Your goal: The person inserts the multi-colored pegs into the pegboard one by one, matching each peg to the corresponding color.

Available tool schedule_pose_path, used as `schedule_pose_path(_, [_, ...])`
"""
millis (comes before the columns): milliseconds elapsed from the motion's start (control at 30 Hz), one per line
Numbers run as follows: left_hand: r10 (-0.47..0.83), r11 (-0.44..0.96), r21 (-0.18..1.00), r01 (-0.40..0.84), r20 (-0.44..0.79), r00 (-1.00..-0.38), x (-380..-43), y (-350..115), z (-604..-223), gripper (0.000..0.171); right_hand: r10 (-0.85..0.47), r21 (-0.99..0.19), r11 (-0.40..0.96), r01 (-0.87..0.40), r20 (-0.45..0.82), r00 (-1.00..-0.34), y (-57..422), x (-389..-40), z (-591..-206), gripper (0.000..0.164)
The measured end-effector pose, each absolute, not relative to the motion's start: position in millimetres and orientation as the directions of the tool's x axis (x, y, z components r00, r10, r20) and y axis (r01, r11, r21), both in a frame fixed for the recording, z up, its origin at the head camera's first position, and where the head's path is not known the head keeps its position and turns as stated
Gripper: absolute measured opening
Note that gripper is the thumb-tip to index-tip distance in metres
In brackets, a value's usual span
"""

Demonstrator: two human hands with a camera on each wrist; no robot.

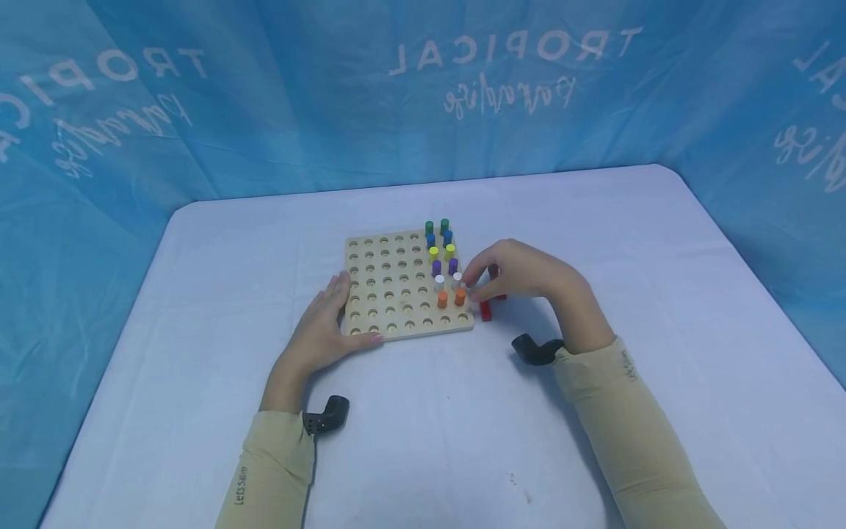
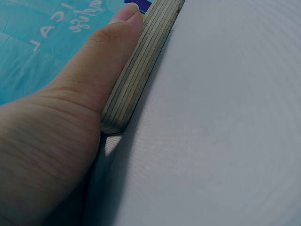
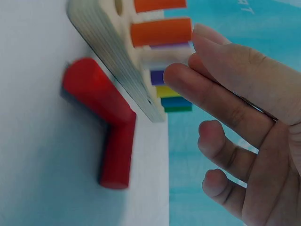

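A light wooden pegboard (image 1: 390,305) lies on the table. My left hand (image 1: 320,323) rests against its near left corner, thumb (image 2: 113,56) along the near edge and fingers along the left side. My right hand (image 1: 525,272) is at the board's right edge, its fingertips right beside a white peg (image 1: 457,281) and an orange peg (image 1: 460,296). In the right wrist view its fingers (image 3: 207,94) are loosely bent, with no peg gripped. Two red pegs (image 3: 94,89) lie on the table beside the board, partly under the right hand in the head view.
Paired upright pegs fill two right-hand columns: green (image 1: 445,226), blue (image 1: 431,241), yellow (image 1: 433,254), purple (image 1: 436,268), white and orange. Bare holes cover the board's left side and near row. A white cloth covers the table (image 1: 423,441); a blue printed curtain (image 1: 330,95) hangs behind.
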State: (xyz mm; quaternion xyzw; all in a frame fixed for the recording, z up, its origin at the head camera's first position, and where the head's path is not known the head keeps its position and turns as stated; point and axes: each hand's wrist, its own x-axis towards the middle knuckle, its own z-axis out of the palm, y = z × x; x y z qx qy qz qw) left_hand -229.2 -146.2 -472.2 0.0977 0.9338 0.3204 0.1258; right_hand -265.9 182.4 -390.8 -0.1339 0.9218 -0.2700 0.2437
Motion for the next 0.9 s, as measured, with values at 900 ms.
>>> schedule_pose_path(900, [0.265,0.774,0.624,0.104,-0.17,-0.949,-228.9,-146.5,-471.6,0.133,-0.272,-0.474,0.88,-0.006,-0.496,-0.825,207.4,-273.2,-405.3,0.047])
